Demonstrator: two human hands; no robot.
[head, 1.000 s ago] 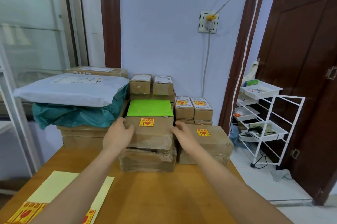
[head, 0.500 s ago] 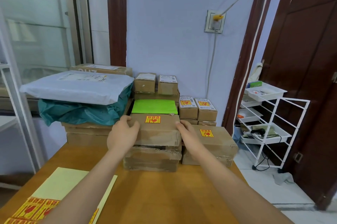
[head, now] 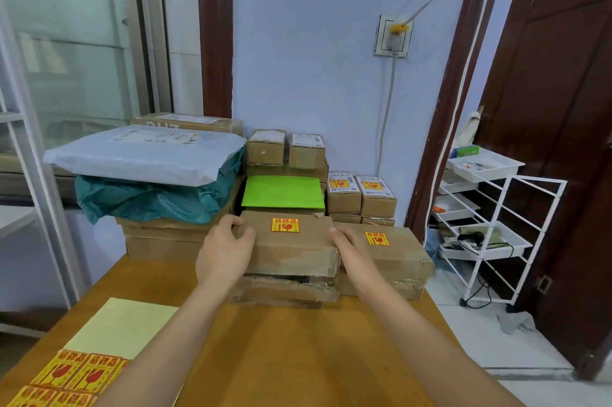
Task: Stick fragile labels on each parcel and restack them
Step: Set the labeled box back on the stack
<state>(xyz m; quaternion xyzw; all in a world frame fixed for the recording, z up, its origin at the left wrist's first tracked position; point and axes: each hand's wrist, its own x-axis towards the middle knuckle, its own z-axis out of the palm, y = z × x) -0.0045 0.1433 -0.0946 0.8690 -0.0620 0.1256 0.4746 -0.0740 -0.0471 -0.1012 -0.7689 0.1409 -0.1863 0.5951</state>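
Observation:
A flat cardboard parcel with a yellow-and-red fragile label lies on top of another worn cardboard box at the middle of the wooden table. My left hand grips its left side and my right hand presses its right side. To the right sits a labelled brown parcel. A sheet of fragile labels lies at the table's near left corner.
Behind stand a green-topped box, several small boxes, some labelled, and a stack with a white mailer over teal plastic. A white wire rack and a dark door are at the right.
Both hands stay on the top parcel, which has shifted slightly back and settled on the lower box. The camera has moved a little closer and to the right.

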